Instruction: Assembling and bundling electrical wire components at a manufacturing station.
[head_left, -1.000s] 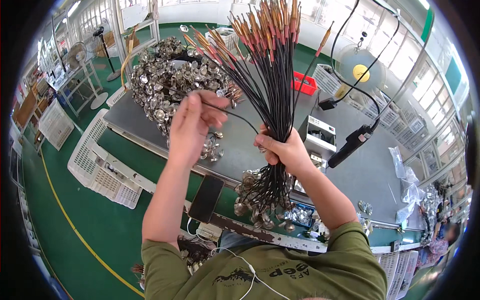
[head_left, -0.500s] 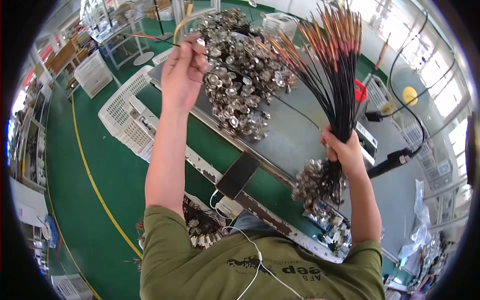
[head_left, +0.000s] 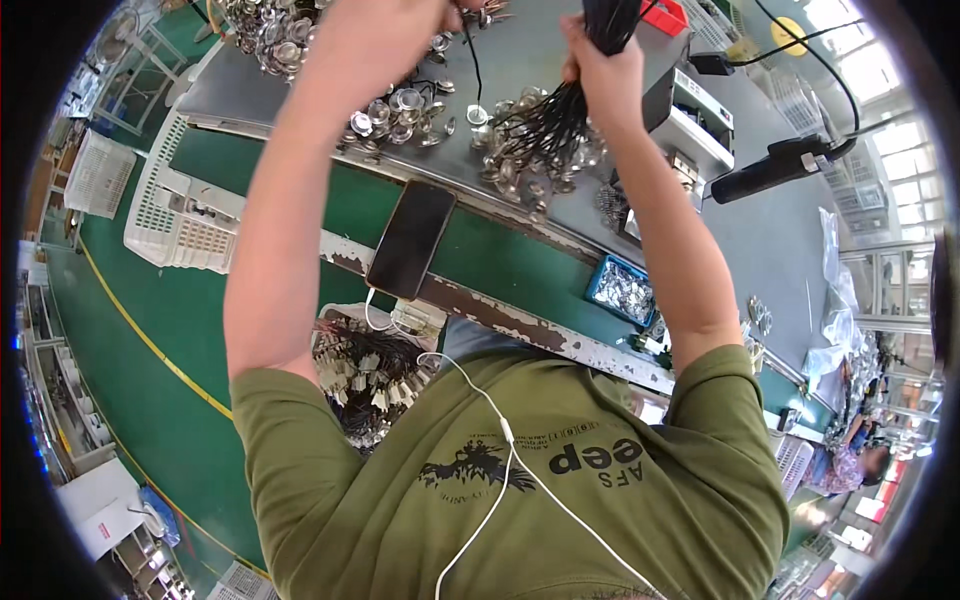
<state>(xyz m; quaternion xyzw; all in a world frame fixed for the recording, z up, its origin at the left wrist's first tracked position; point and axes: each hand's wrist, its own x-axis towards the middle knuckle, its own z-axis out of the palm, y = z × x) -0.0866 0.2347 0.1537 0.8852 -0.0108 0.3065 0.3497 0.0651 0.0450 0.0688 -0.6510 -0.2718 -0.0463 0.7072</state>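
Note:
At the top edge, partly cut off, my left hand (head_left: 390,40) is closed with its fingertips on a thin black wire (head_left: 473,60). That wire hangs down to a small round silvery metal disc (head_left: 478,115). To the right, my right hand (head_left: 608,80) is wrapped round a thick bundle of black wires (head_left: 612,22), whose upper ends run out of view. Below this fist the bundle fans out into a cluster of shiny metal discs (head_left: 525,185) at the near edge of the grey table (head_left: 665,230).
A pile of disc-ended wires (head_left: 270,40) lies at the far left of the table. A phone (head_left: 411,240) with a white cable rests on the worn rail. Nearby are a blue tray (head_left: 622,290) of small metal parts, a red bin (head_left: 665,15), a boxy device (head_left: 690,120) and a black-handled tool (head_left: 770,170).
My view has tipped down toward my body. My left hand has moved right, closer to the bundle, and a wire with a disc now hangs from it. My right hand still grips the bundle.

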